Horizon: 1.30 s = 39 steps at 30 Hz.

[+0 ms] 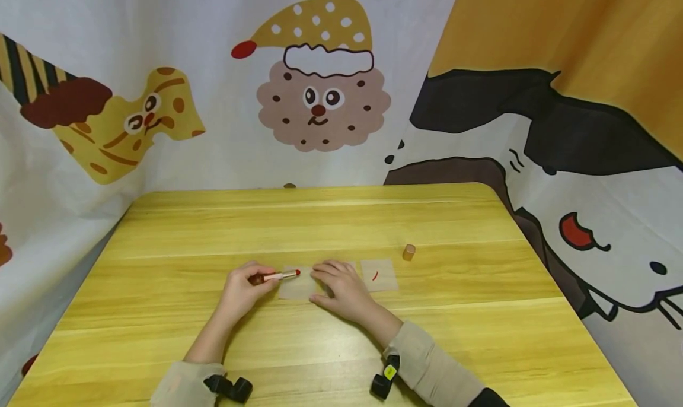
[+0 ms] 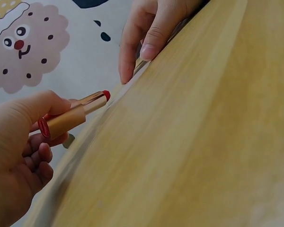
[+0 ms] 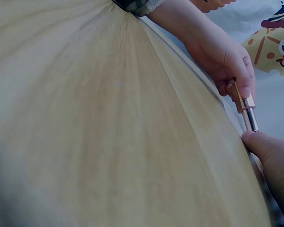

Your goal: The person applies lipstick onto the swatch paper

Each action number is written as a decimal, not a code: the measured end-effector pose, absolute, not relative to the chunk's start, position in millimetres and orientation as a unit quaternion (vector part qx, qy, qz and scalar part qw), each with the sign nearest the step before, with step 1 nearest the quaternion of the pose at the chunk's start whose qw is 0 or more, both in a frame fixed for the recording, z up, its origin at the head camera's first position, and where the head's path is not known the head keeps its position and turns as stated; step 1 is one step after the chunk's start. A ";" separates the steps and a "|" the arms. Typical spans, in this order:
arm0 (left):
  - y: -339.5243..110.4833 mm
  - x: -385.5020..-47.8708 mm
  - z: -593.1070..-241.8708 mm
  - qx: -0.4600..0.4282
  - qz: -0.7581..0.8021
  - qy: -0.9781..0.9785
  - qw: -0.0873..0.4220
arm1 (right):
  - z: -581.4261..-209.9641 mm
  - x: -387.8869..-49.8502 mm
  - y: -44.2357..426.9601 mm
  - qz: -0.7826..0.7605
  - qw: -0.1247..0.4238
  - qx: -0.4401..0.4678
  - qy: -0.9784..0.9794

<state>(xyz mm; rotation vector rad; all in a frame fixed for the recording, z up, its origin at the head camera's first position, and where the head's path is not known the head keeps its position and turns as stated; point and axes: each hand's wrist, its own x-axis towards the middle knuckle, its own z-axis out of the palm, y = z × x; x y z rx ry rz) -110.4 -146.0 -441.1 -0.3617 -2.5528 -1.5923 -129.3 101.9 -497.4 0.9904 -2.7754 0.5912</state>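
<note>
Red-tipped gold lipstick [image 1: 283, 275] pinched in left hand [image 1: 240, 288], right hand [image 1: 344, 291] loosely spread, empty, at pale paper square [image 1: 293, 289]: brace flat, stroke lightly.

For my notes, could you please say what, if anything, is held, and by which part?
The left hand pinches the lipstick by its gold case; the right hand just rests on paper.
</note>
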 end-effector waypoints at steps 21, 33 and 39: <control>-159.1 -126.4 -476.8 -0.156 -0.529 -0.833 0.050 | -498.3 -129.8 102.3 0.195 0.077 0.332 -0.920; -161.0 -124.0 -471.5 -0.159 -0.515 -0.842 0.020 | -499.8 -129.6 102.2 0.197 0.070 0.328 -0.921; -159.8 -118.6 -458.5 -0.158 -0.509 -0.846 0.006 | -499.5 -129.6 102.2 0.199 0.069 0.330 -0.920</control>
